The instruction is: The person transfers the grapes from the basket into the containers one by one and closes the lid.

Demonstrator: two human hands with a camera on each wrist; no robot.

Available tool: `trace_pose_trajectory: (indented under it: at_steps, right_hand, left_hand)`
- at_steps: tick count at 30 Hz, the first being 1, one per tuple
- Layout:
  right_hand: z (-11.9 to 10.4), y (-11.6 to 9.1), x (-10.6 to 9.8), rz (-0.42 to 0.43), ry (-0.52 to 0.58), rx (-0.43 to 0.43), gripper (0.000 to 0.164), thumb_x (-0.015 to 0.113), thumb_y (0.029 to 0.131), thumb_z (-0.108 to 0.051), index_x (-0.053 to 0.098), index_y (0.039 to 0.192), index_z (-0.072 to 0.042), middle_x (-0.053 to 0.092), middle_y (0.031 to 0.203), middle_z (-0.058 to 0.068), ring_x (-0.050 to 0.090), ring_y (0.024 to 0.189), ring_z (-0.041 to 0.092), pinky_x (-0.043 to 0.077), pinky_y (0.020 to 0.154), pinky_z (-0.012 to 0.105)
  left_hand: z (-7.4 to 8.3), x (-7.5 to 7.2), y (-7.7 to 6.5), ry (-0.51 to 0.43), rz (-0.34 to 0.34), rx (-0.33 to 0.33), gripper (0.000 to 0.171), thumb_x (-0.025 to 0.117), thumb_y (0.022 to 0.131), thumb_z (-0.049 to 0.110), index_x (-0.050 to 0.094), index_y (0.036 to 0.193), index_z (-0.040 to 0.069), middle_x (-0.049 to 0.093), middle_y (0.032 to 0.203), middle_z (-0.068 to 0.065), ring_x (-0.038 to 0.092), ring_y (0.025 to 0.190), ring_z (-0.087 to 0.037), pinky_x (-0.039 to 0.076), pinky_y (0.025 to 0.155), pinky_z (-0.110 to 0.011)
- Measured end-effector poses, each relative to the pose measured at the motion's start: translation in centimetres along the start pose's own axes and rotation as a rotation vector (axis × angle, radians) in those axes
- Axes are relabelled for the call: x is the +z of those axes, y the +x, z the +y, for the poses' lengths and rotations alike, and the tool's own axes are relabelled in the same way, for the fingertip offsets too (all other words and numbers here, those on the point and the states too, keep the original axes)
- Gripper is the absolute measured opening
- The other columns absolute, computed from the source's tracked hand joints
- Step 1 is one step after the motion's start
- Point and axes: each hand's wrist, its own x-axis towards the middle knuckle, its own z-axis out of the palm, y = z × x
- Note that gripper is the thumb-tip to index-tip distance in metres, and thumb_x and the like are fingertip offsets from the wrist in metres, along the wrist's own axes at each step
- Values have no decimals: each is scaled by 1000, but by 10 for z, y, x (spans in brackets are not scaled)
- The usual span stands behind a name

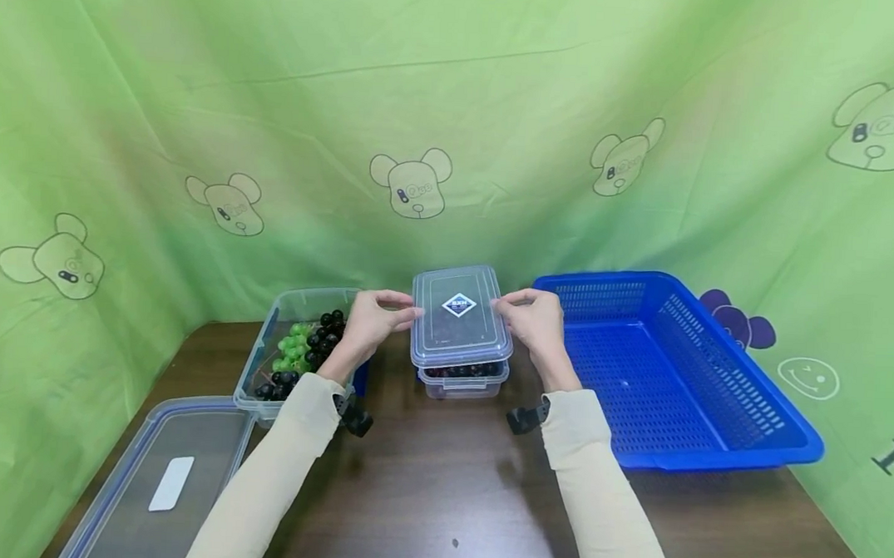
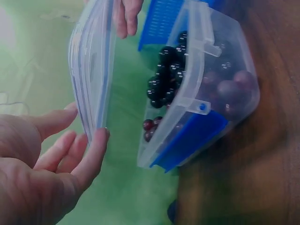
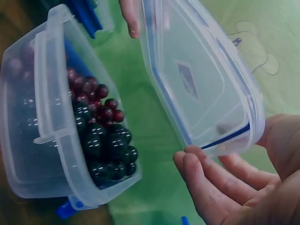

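A clear lid [image 1: 455, 338] with a diamond-shaped label is held level by both hands, slightly above a small clear container [image 1: 463, 390]. My left hand [image 1: 370, 321] pinches the lid's left edge between thumb and fingers. On the opposite edge, my right hand [image 1: 538, 323] grips it the same way. Dark grapes [image 2: 164, 79] and smaller red ones [image 3: 108, 110] fill the container. Both wrist views show a gap between the lid [image 3: 197, 79] and the container's rim. Side clips on the container hang down, and a blue divider or strip [image 2: 197, 136] shows at its side.
At the left stands a larger clear container [image 1: 304, 302] with green and black grapes [image 1: 294, 347]. Its big clear lid [image 1: 208, 435], bearing a white label, lies in front. A blue perforated basket [image 1: 653, 371] sits at the right. A green patterned curtain [image 1: 455, 104] hangs behind the table.
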Motion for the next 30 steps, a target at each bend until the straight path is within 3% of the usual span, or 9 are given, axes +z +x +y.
trace_pose_trajectory:
  at_steps: [5,9,11,13,20,26,30]
  right_hand:
    - [7,3,6,1,-104,28,40,79,91,-23,74,119,6,71,127,25,66,105,30,56,82,32]
    - [10,3,12,1,-153,30,38,80,90,-24,76,115,5,75,117,25,73,96,31,59,86,39]
    - [12,2,13,3,-174,32,37,80,90,-24,76,114,4,77,111,24,75,84,25,59,81,36]
    - [14,1,15,8,-202,32,35,80,91,-24,76,113,3,78,108,23,75,84,26,58,80,35]
    - [16,2,20,2,-258,39,37,75,94,-26,75,117,3,72,127,25,66,119,39,55,101,51]
    - [22,3,24,-5,-317,45,38,71,97,-28,74,121,2,72,131,23,65,126,39,53,105,52]
    - [25,3,25,-4,-360,36,34,68,99,-25,75,118,2,73,127,23,67,121,40,55,102,52]
  left_hand:
    - [-6,8,2,96,30,-23,41,86,87,7,71,123,-4,70,123,-22,79,97,-26,65,86,-29]
    - [-10,10,4,221,51,-28,45,88,88,17,72,124,-3,73,123,-21,78,104,-29,64,90,-33]
    - [-12,11,5,273,58,-44,44,88,87,23,74,122,0,74,124,-19,77,108,-29,62,95,-36]
    - [-14,11,6,310,65,-62,44,88,87,28,75,120,2,75,125,-16,75,112,-29,59,100,-39]
    - [-17,15,8,202,44,-129,44,86,89,18,71,125,-4,70,131,-22,77,109,-31,60,104,-45]
    - [-18,19,9,215,74,-163,44,86,89,18,72,125,-3,71,131,-21,78,105,-29,61,102,-43]
    - [-18,24,9,238,80,-168,44,87,88,18,73,124,-3,72,129,-21,78,99,-26,62,100,-43]
